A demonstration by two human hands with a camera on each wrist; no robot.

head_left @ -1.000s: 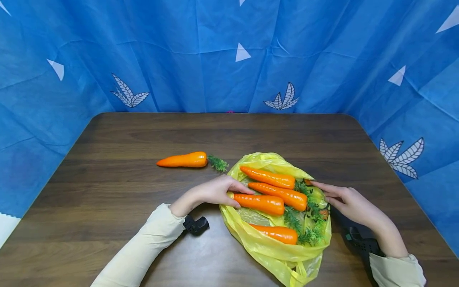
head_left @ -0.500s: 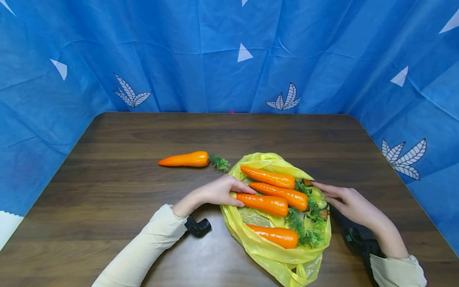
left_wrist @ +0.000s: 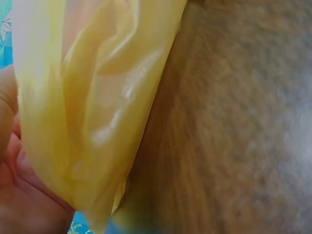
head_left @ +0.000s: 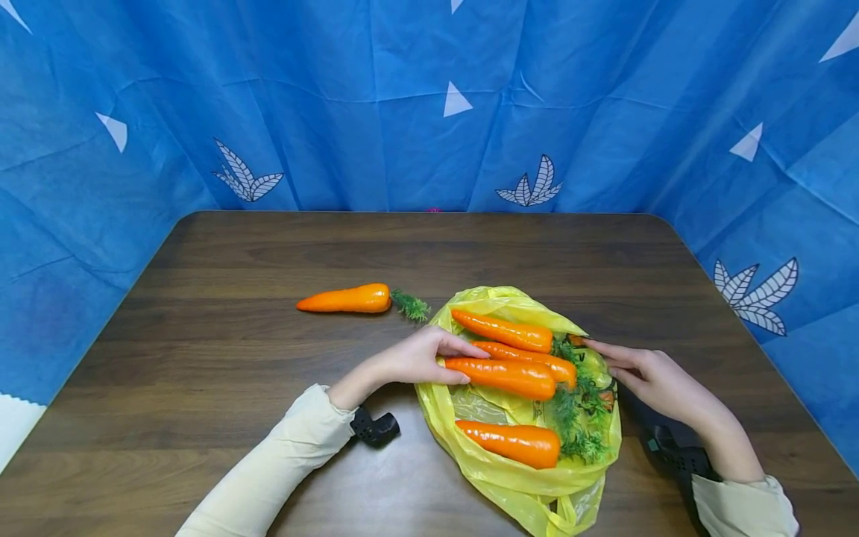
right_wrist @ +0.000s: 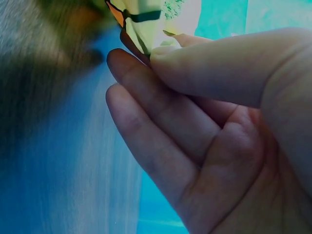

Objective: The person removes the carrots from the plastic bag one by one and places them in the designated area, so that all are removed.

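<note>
A yellow plastic bag (head_left: 463, 466) lies spread on the table with several orange carrots on it, their green tops toward the right. My left hand (head_left: 423, 358) grips one carrot (head_left: 510, 378) near its tapered end, thumb on the near side and fingers on the far side. Another carrot (head_left: 557, 365) lies just behind it, partly hidden. In the left wrist view, the bag's film (left_wrist: 107, 112) hangs over much of my left hand (left_wrist: 34, 200). My right hand (head_left: 661, 384) pinches the bag's right edge, which shows between thumb and index finger in the right wrist view (right_wrist: 141, 29).
One more carrot (head_left: 349, 298) with a green top lies outside the bag, toward the back left. At the back of the bag is a carrot (head_left: 506, 332), and at the front another carrot (head_left: 513, 444). A blue patterned curtain (head_left: 376, 112) hangs behind the wooden table (head_left: 201, 358).
My left hand has moved slightly right with its carrot, which now overlaps the carrot behind it. The front carrot shows more fully from the bag's fold. The right hand has stayed at the edge.
</note>
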